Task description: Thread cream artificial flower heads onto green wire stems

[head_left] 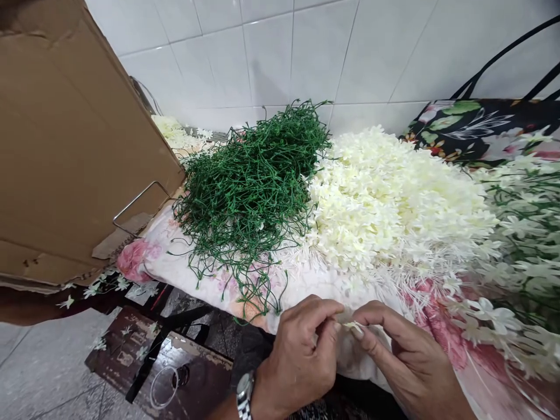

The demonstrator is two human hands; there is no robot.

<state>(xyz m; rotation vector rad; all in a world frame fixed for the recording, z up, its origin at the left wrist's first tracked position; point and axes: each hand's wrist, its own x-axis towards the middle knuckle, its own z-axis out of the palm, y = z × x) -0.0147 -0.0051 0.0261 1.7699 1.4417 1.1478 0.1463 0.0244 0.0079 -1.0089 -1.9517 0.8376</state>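
Near the front edge of the cloth, my left hand, with a metal watch on the wrist, has thumb and index finger pinched; what is between them is too small to make out. Just to its right, my right hand pinches a small white flower between thumb and index finger. The two sets of fingertips nearly meet at the flower. Beyond my hands lies a tangled heap of green plastic stems. Beside it on the right is a large pile of creamy white artificial flowers.
A cardboard box stands at the left. Flowers on green stems and a black floral bag are at the right. White tiles line the back. Below the cloth sits a worn brown case.
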